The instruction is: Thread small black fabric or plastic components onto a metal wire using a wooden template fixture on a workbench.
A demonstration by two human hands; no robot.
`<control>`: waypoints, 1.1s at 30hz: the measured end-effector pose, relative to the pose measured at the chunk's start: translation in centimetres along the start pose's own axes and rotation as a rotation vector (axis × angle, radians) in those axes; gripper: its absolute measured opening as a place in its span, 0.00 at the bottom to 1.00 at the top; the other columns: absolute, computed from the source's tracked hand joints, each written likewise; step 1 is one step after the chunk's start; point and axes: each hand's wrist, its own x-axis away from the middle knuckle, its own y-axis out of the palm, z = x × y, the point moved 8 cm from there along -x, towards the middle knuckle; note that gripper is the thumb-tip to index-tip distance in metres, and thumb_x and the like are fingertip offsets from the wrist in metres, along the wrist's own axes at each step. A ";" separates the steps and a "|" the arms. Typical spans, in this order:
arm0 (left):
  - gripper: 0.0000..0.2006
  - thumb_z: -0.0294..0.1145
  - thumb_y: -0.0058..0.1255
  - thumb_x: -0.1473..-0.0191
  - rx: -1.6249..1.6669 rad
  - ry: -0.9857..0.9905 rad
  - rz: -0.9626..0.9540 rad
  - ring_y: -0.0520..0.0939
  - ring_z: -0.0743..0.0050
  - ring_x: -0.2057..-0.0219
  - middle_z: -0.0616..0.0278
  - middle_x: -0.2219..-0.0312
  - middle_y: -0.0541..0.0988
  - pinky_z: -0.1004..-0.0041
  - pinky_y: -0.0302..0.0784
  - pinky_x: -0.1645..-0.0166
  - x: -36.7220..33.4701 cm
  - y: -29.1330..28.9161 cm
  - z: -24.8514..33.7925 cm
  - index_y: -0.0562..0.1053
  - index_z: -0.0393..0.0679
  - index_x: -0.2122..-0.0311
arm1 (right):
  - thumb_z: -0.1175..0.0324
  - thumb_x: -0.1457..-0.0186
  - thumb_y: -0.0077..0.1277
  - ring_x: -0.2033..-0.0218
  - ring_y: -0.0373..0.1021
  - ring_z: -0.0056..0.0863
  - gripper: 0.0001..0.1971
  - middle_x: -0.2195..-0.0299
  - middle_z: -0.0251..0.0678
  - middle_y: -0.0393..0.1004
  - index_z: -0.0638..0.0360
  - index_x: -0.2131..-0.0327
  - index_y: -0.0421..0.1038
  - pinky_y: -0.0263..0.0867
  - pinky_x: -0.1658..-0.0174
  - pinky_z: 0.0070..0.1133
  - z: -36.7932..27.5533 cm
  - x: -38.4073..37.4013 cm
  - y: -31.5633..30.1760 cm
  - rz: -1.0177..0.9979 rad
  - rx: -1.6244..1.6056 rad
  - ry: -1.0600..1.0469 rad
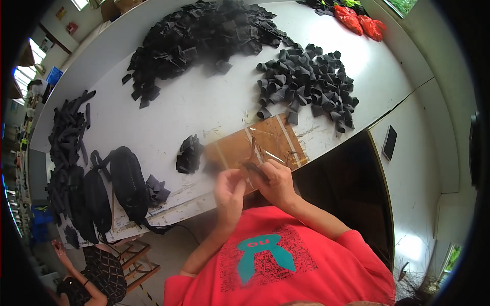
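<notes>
Over a brown board at the table's near edge, my two hands are close together. My right hand grips a small dark fabric piece between thumb and fingers. Beside it on the left, my left hand is closed in a pinch; whatever lies between its fingertips is too small to make out. Left of the board stands a small stack of black fabric pieces. Beyond the board, to the right, lies a heap of folded black fabric loops.
A large pile of flat black pieces covers the far table. Black strips and black bags lie at left. Red plastic bags sit far right, a phone nearer. Lower left, another person is by a wooden stool.
</notes>
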 end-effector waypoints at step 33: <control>0.02 0.23 0.48 0.52 0.082 -0.020 -0.226 0.73 0.83 0.76 0.65 0.77 0.73 0.84 0.69 0.70 -0.6 3.1 1.2 0.70 0.36 0.71 | 0.74 0.59 0.53 0.78 0.67 0.29 0.08 0.76 0.35 0.66 0.61 0.70 0.69 0.63 0.76 0.20 0.8 0.1 -1.9 -0.084 -0.255 0.058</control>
